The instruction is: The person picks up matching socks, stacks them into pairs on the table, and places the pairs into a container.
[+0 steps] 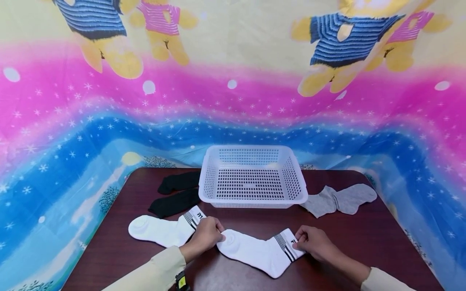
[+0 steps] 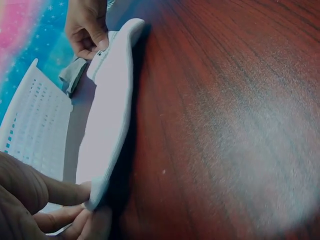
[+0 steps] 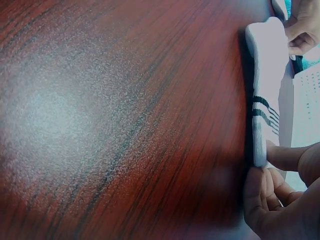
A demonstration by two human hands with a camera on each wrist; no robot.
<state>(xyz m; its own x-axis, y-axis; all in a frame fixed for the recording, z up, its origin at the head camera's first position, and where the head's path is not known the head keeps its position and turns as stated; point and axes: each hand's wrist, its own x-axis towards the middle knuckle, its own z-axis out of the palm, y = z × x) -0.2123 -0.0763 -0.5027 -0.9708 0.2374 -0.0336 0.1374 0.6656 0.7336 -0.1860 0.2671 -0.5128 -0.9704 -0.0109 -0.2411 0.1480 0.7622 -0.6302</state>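
Note:
A white sock (image 1: 251,250) with black stripes at its cuff stretches between both hands over the table, its heel toward the front edge. My left hand (image 1: 206,233) pinches the toe end between thumb and fingers. At the striped cuff, my right hand (image 1: 316,243) pinches the opening's edge. In the left wrist view the sock (image 2: 107,110) runs from the near fingers to the far hand, with a dark shadow under its edge. Another white striped sock (image 1: 160,230) lies to the left, its cuff partly behind my left hand.
A white perforated basket (image 1: 251,204) stands at the table's back middle. Two black socks (image 1: 174,203) lie left of it, partly hidden by its side. Grey socks (image 1: 349,199) lie to its right. A patterned cloth (image 1: 233,105) hangs behind the dark wooden table (image 1: 120,258).

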